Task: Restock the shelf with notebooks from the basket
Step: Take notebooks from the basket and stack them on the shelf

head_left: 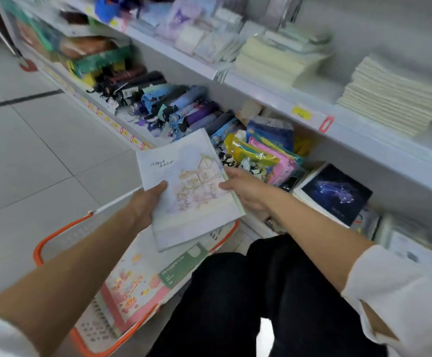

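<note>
A pale notebook (184,186) with a drawn house on its cover is held above the basket, in front of the lowest shelf. My left hand (145,202) grips its left edge with the thumb on the cover. My right hand (246,189) grips its right edge, thumb on top. Below it the white basket with an orange rim (52,238) stands on the floor and holds a pink illustrated notebook (132,287) and a green one (181,264).
The lowest shelf (258,225) carries a dark constellation notebook (336,191), colourful pouches (266,153) and folded umbrellas (179,109). The upper shelf (300,109) holds stacks of cream notebooks (390,96). My dark-trousered knees (261,292) are beside the basket. Tiled floor lies to the left.
</note>
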### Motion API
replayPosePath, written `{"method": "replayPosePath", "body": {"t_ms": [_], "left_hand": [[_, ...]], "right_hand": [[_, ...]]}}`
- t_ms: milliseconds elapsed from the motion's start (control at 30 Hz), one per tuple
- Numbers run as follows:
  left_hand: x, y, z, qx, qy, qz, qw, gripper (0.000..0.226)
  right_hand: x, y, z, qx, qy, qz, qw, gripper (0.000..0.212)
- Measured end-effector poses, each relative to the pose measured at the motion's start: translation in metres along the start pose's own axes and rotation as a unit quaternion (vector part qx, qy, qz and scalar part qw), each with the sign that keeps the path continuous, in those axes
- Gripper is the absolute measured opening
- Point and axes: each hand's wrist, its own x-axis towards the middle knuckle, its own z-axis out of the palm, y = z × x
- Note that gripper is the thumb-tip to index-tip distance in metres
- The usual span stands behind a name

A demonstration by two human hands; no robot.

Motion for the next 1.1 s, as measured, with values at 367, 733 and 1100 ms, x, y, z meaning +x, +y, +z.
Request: {"method": "replayPosePath", "body": {"t_ms": [367,733,1100], "left_hand": [[-0.057,0.105,0.232,0.071,-0.184,0.101,0.975,0.031],[-0.079,0.155,0.365,0.099,-0.278,0.193,0.936,0.039],[-0.042,0.153,0.4,0.051,-0.181,0.214,0.958,0.029]], "right_hand": [[-0.152,-0.06,-0.18,0.038,0.292,-0.179,0.939,0.033],[-0.176,-0.109,-0.315,0.168,0.472,-0.168,0.849,0.017],[-0.159,-0.072,-0.308,-0.111,0.486,-0.185,0.847,0.074]]}}
